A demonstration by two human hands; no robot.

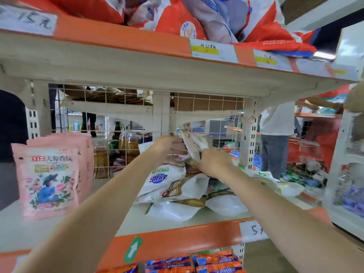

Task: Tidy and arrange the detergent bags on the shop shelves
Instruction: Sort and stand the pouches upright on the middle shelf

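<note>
Head view: the landmark is the heap of white detergent bags (177, 186) lying jumbled on the middle shelf (122, 219), right of centre. Both hands work at the top rear of this heap, close to the wire mesh back panel (206, 107). The left hand (169, 146) and the right hand (211, 163) together hold one upright white bag (192, 144); the left fingers (178, 147) are curled against its left face, and the right fingers appear clenched on its lower right edge, though their tips are hidden behind the hand. The held bag stands between the two hands, its long axis roughly vertical and tilted slightly left, directly above the heap and touching its upper bags. Neither hand is clearly nearer; both are in contact. Judgement: the bag is being stood up against the mesh, and the next move depends on keeping that axis vertical. Left of the heap, well apart, stands a tidy row of pink detergent bags (47, 178). Above the heap, red bags (177, 18) crowd the upper shelf (118, 42).
</note>
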